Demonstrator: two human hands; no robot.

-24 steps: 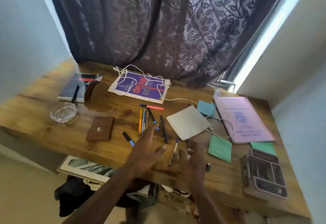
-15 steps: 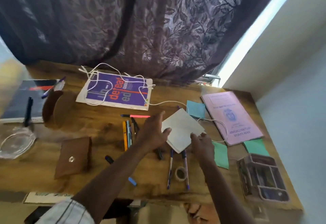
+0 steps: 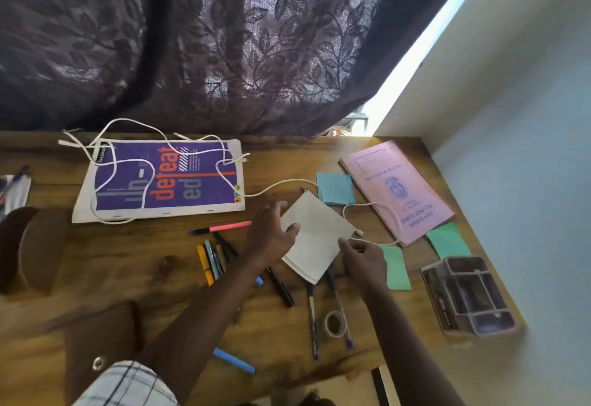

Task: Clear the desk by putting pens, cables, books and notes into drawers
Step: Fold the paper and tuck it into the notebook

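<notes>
A white note pad (image 3: 316, 226) lies mid-desk over the tops of some pens. My left hand (image 3: 271, 236) grips its left edge, thumb on top. My right hand (image 3: 363, 257) pinches its near right corner. Around it lie a pink highlighter (image 3: 230, 226), a bunch of pens (image 3: 211, 258), a black pen (image 3: 281, 285) and two blue pens (image 3: 311, 319). A white cable (image 3: 281, 184) runs from the purple book (image 3: 163, 178) to the pink record book (image 3: 396, 191). A blue note (image 3: 335, 188) and green notes (image 3: 396, 269) lie beside the pad.
A grey compartment tray (image 3: 467, 295) stands at the desk's right edge. A tape roll (image 3: 335, 324), a blue marker (image 3: 233, 361) and a brown wallet (image 3: 99, 341) lie near the front edge. A brown curved holder (image 3: 22, 246) is at the left. A dark curtain hangs behind.
Both hands have moved from the desk's front edge forward to the white note pad and taken hold of it. The view has shifted closer and to the right.
</notes>
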